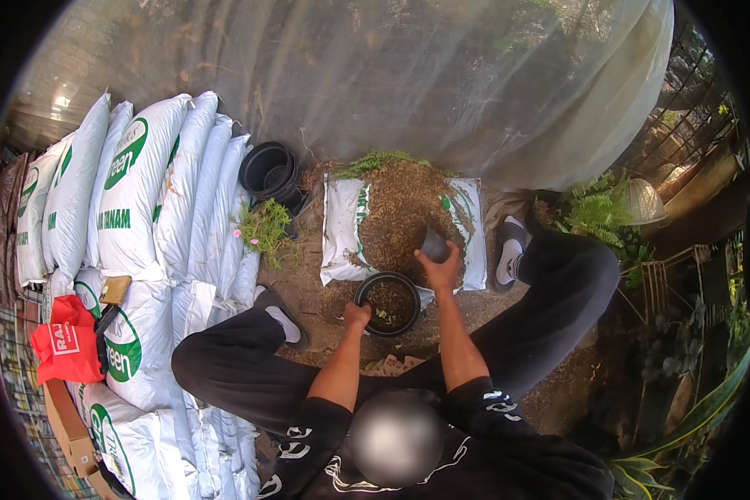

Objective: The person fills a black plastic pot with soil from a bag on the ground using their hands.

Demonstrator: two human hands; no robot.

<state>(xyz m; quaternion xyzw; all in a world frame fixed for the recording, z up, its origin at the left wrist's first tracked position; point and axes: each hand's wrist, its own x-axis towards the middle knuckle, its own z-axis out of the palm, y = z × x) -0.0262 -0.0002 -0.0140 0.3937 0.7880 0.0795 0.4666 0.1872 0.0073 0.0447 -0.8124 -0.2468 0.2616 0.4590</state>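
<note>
My left hand (pixel 356 316) grips the rim of a round black plastic pot (pixel 387 279) on its left side. Brown potting mix and a few green leaf bits lie inside the pot. In my right hand (pixel 444 270) is a small dark plastic cup (pixel 435 242), tilted over a heap of potting mix (pixel 395 206). The heap is spread on a flattened white sack (pixel 342 228) with green print, just beyond the pot. Whether the cup holds any mix cannot be seen.
White filled sacks (pixel 139 187) are stacked on the left, with a red bag (pixel 69 340) against them. Empty black pots (pixel 269 172) and a pink-flowered plant (pixel 265 228) stand beside the stack. Translucent plastic sheeting (pixel 412 94) hangs behind. Ferns (pixel 597 212) grow at the right.
</note>
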